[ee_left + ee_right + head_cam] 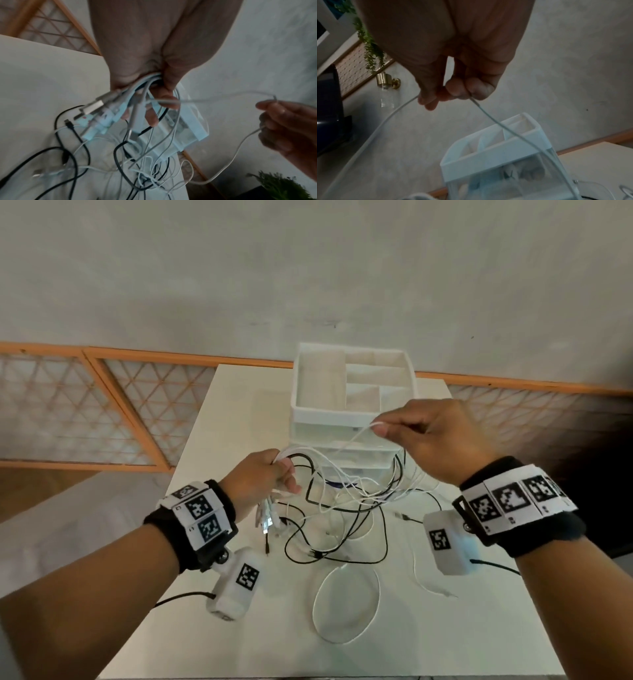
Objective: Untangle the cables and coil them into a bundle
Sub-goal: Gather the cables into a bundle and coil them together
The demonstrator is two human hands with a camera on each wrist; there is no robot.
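Note:
A tangle of black and white cables (346, 508) lies on the white table (239, 412), part of it lifted. My left hand (274, 474) grips a bunch of cable ends (109, 112), whose plugs hang below the fist. Raised higher to the right, my right hand (411, 433) pinches a thin white cable (359, 433) between thumb and fingers (453, 89). That cable runs from the pinch down toward the left hand's bunch. A loose white loop (346, 604) rests on the table nearer to me.
A white organiser with open top compartments and clear drawers (352, 392) stands at the table's far side, just behind the hands. Behind it are a grey wall and an orange-framed lattice panel (102, 412). A green plant (281, 185) shows off the table's right.

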